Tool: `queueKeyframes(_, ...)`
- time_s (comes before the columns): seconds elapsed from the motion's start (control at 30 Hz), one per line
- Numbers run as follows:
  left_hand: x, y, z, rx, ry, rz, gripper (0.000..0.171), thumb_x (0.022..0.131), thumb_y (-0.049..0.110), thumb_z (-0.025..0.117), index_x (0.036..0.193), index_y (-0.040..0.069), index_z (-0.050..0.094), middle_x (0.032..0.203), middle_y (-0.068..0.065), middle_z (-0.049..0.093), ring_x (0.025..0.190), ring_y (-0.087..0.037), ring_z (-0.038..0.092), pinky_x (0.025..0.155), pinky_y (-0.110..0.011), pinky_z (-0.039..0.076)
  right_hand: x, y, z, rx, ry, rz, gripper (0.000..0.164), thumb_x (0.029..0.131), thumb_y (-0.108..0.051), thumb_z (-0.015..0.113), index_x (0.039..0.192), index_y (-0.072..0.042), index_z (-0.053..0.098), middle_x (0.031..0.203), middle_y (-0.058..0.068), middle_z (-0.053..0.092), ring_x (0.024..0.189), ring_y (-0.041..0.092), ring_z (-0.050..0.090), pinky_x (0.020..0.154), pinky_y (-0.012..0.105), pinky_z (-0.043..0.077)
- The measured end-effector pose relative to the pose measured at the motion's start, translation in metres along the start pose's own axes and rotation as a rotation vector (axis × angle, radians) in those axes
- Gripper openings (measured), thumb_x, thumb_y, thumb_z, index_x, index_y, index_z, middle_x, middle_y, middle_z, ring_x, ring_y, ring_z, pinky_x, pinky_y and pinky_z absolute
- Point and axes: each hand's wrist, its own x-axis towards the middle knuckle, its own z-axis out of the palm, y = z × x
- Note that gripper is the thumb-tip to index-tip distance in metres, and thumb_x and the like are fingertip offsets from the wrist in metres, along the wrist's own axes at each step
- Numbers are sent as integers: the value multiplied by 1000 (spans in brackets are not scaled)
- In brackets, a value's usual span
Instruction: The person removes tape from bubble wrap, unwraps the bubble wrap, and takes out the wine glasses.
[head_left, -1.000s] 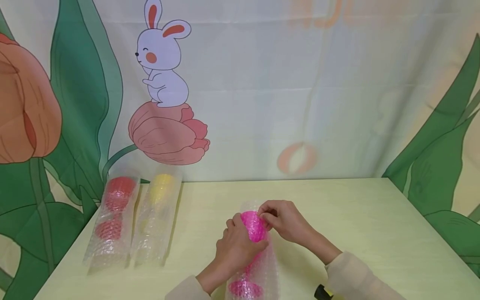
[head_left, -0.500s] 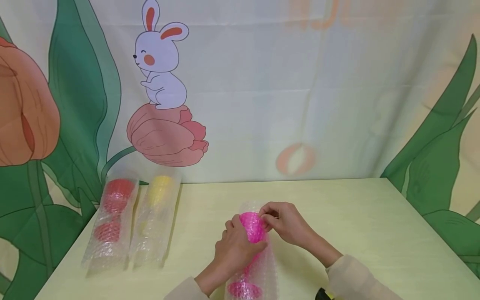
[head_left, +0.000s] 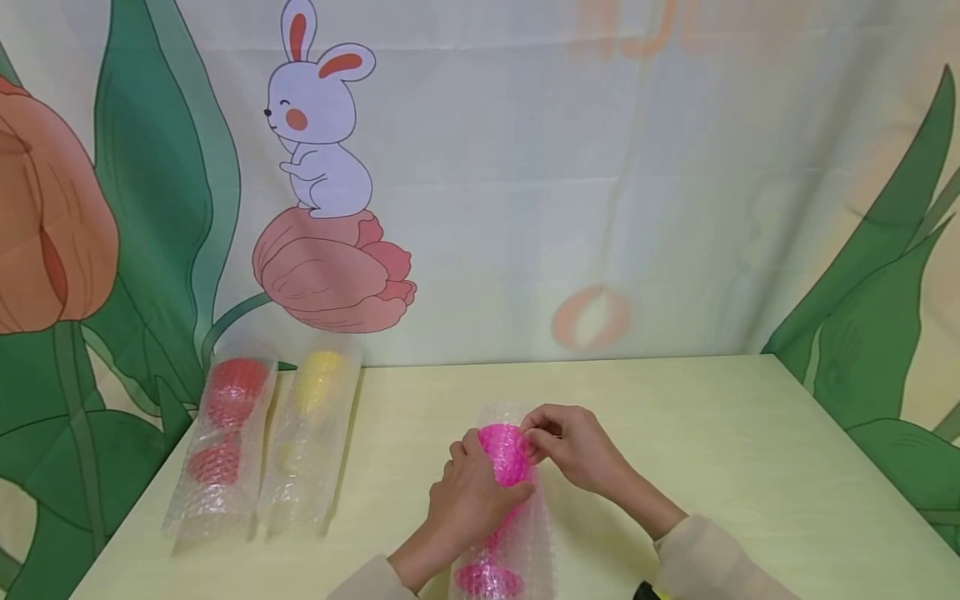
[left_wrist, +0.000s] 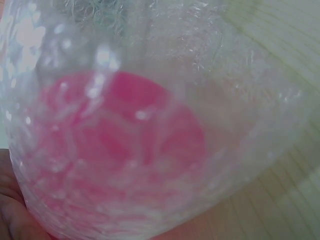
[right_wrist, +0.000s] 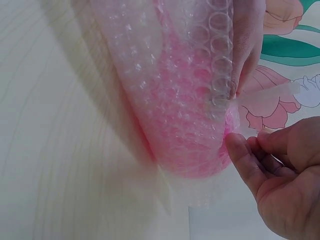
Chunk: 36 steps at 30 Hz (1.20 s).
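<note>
A pink goblet-shaped thing (head_left: 504,454) lies wrapped in clear bubble wrap (head_left: 536,542) at the front middle of the table. My left hand (head_left: 472,492) grips it from the left near its wide far end, thumb across the top. At that end's right edge my right hand (head_left: 576,442) pinches the wrap between thumb and forefinger. In the right wrist view the right fingertips (right_wrist: 236,142) sit right at the wrap's edge. A translucent strip (right_wrist: 270,97), like tape, sticks out beside them. The left wrist view shows the goblet's round pink foot (left_wrist: 115,130) through the wrap.
Two more bubble-wrapped pieces, one red (head_left: 228,433) and one yellow (head_left: 318,387), lie side by side at the table's left. A small black and yellow thing (head_left: 645,592) shows at the front edge by the right sleeve. A printed rabbit-and-tulip cloth (head_left: 487,208) hangs behind the table.
Both hands keep almost the same place on the wrapped goblet. The right hand shifts very slightly to the right, and the whole head view drifts a little.
</note>
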Motion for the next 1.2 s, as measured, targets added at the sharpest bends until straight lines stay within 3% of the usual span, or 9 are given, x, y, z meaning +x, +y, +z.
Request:
queueKeyframes(0.87, -1, -3, 0, -12, 7, 28, 98, 77, 46, 88, 141, -9, 38, 115, -25, 53, 94, -37, 61, 75, -59, 52, -8, 4, 0, 124, 43, 35, 9, 97, 4, 66, 103, 10, 71, 93, 19, 73, 80, 34, 74, 74, 33, 61)
queueKeyframes(1.2, -1, -2, -1, -19, 7, 19, 97, 77, 44, 89, 141, -9, 39, 115, -24, 53, 95, -38, 61, 76, -59, 52, -8, 7, 1, 118, 50, 49, 8, 98, 4, 65, 101, 9, 70, 92, 18, 73, 80, 28, 74, 75, 33, 61)
